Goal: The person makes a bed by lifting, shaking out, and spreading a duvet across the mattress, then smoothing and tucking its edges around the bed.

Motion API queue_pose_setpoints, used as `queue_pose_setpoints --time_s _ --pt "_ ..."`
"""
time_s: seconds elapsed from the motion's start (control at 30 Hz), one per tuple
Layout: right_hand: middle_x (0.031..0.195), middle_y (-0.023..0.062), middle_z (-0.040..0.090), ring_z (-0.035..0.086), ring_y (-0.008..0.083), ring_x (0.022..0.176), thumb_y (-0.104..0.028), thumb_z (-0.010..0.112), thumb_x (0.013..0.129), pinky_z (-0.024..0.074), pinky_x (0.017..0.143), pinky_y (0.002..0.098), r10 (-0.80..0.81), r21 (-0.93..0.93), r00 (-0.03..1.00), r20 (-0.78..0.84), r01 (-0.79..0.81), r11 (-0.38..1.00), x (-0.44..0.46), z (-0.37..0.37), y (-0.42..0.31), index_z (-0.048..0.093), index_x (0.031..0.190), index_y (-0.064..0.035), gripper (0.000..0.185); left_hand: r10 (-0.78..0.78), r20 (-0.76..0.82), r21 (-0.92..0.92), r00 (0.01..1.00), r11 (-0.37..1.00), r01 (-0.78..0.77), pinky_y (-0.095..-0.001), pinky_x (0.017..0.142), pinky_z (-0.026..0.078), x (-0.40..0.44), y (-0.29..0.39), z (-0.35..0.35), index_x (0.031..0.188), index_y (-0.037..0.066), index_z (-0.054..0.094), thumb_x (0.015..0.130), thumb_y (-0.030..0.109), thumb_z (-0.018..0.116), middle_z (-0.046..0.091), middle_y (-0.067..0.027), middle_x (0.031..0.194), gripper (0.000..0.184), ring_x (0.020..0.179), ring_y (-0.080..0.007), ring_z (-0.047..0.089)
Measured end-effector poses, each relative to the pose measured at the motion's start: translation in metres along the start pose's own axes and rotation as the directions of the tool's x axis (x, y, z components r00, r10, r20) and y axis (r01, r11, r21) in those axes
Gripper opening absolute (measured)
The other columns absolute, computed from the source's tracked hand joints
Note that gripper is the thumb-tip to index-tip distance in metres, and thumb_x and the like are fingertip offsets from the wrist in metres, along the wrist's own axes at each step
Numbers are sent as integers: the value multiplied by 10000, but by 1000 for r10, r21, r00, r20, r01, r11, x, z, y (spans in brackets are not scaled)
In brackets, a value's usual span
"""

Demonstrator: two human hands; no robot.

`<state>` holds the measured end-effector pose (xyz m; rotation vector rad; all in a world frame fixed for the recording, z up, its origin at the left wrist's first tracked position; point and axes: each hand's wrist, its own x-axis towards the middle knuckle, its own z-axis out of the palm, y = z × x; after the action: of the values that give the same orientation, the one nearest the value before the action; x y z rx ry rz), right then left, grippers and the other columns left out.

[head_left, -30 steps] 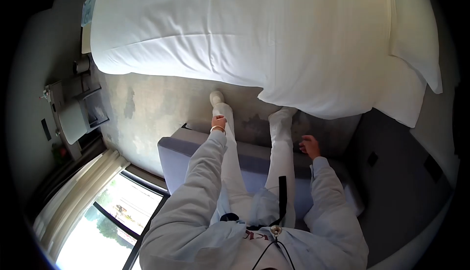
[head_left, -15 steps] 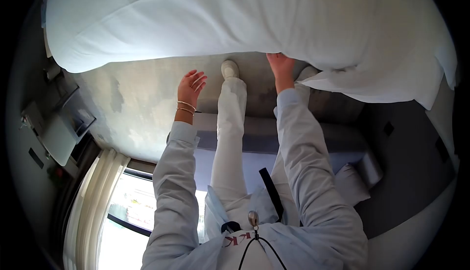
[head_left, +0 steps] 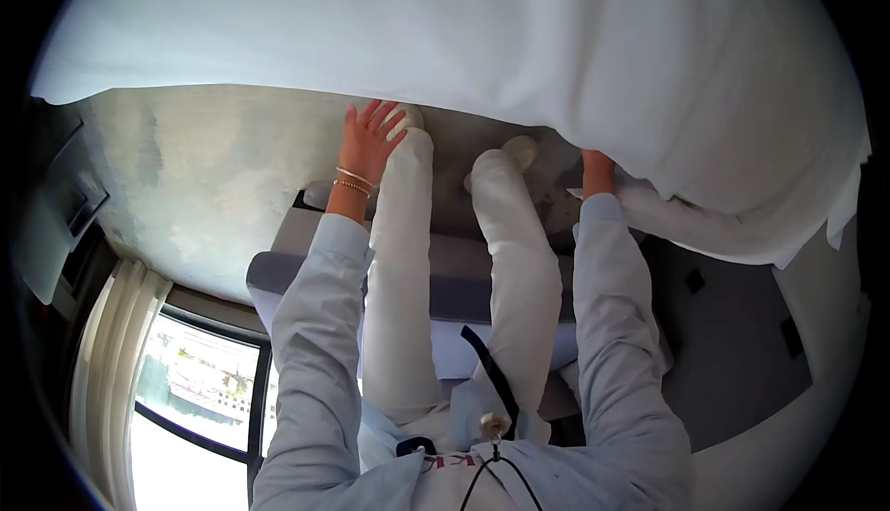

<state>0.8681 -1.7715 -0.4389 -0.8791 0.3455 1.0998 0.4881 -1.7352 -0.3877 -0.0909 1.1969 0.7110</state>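
Note:
A large white bed sheet (head_left: 408, 29) spans the top of the view, its lower edge hanging in soft folds. My left hand (head_left: 369, 145), with two bracelets at the wrist, is just below that edge. Its fingers are spread and hold nothing; whether the fingertips touch the cloth is unclear. Farther right, my right hand (head_left: 598, 174) reaches up under the sheet's edge. The cloth hides its fingers, so their grip does not show. Beside it, a loose white fold (head_left: 691, 224) of bedding hangs lower.
Below the bedding is a mottled grey floor (head_left: 204, 154), with my shoes near the bed. A grey-violet sofa (head_left: 454, 279) is behind my legs. A cream curtain (head_left: 116, 326) and a bright window (head_left: 199, 363) are at lower left, a dark grey carpet (head_left: 718, 353) at right.
My right hand has moved right along the sheet's edge, its fingers now covered. My left hand has spread its fingers and come closer to the edge. My feet and the view have shifted.

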Motion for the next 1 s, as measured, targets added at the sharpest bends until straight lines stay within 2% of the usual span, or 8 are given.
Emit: queue_pose_setpoints --time_s 0.3,0.4,0.47,0.57,0.73,0.83,0.87,1.0 --pt "795 21 575 551 143 644 -197 477 843 463 546 241 -187 83 980 -71 192 978 22 -76 -3 519 952 -59 182 401 233 -499 886 831 -244 -440 911 326 65 25 31 1203 43 365 814 423 427 418 -85 1210 548 1112 -271 385" --pt "614 -1 467 429 105 475 -194 475 851 363 419 216 -121 85 923 365 97 992 -12 -79 -16 501 878 -68 131 567 190 -394 801 792 -467 -412 932 321 93 20 6 1176 54 404 828 330 438 435 -100 1203 446 1123 -267 378" --pt "531 -15 346 306 83 416 -171 454 862 265 379 211 -147 -257 987 -67 125 958 -60 -72 -1 467 834 -91 86 580 7 -230 815 794 -563 -386 910 360 35 9 8 1163 61 420 825 353 450 463 -79 1178 447 1100 -241 405" --pt "540 -23 333 311 69 449 -133 447 860 274 398 190 -96 -198 994 -50 84 976 -155 -84 -4 463 842 -101 40 493 -164 -264 855 813 -519 -387 920 352 -37 2 -46 1182 84 409 828 424 433 435 -53 1212 491 1116 -234 392" --pt "750 2 450 396 22 607 -107 511 823 331 488 158 -185 -179 920 346 258 949 -251 -106 -29 500 1063 -105 240 796 -246 -82 553 552 -830 -311 663 475 -160 25 -66 1046 -34 462 848 388 448 517 -86 936 467 800 -187 525" --pt "685 -7 454 377 40 454 -112 571 775 292 385 179 -536 -583 804 258 571 577 -306 -94 -57 501 945 -113 184 936 -133 -118 325 311 -943 -221 443 445 -250 21 -44 799 34 517 834 340 492 523 -25 624 309 495 -103 499" --pt "631 -10 437 346 52 385 -115 593 758 272 345 191 -301 -323 950 83 312 893 -326 -87 -73 490 901 -110 177 929 -140 -13 342 344 -939 -211 375 353 -237 22 -66 688 79 475 826 313 515 457 2 531 275 413 -79 416" --pt "548 -17 387 302 70 359 -131 586 768 244 329 207 -295 -191 956 -14 287 939 -328 -81 -19 463 913 -109 191 679 -106 -217 726 697 -683 -224 298 171 -167 26 -140 594 126 391 790 151 564 214 53 419 263 324 -70 202"
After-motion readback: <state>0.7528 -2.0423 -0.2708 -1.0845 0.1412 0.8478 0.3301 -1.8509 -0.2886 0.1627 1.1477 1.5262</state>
